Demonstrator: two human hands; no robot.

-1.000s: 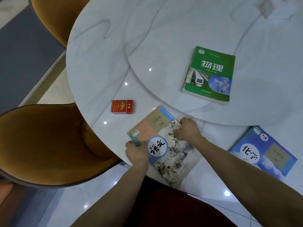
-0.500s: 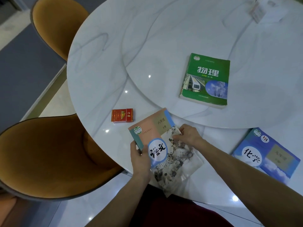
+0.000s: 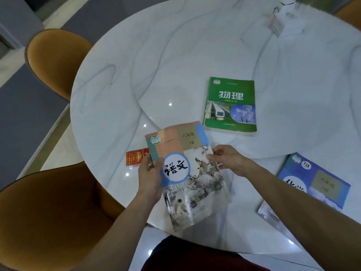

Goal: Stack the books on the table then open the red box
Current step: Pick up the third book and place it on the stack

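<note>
Since the earlier frame the salmon, blue and ink-painting paperback textbook [image 3: 185,173] has been lifted off the round white marble bench [image 3: 109,98] and carried toward the green paperback textbook [image 3: 230,104], so that the small red cardboard box [image 3: 134,158] is now partly hidden behind it. The book is gripped at its left edge by the left hand [image 3: 149,174], and its right edge is pinched by the right hand [image 3: 227,159]. The glossy cover could slip from so light a hold, or the red box beside it could be knocked. "语文" and "八年级" are read on the held book, "物理" on the green one, and "化" on the blue paperback textbook [image 3: 316,182] near the bench edge.
</note>
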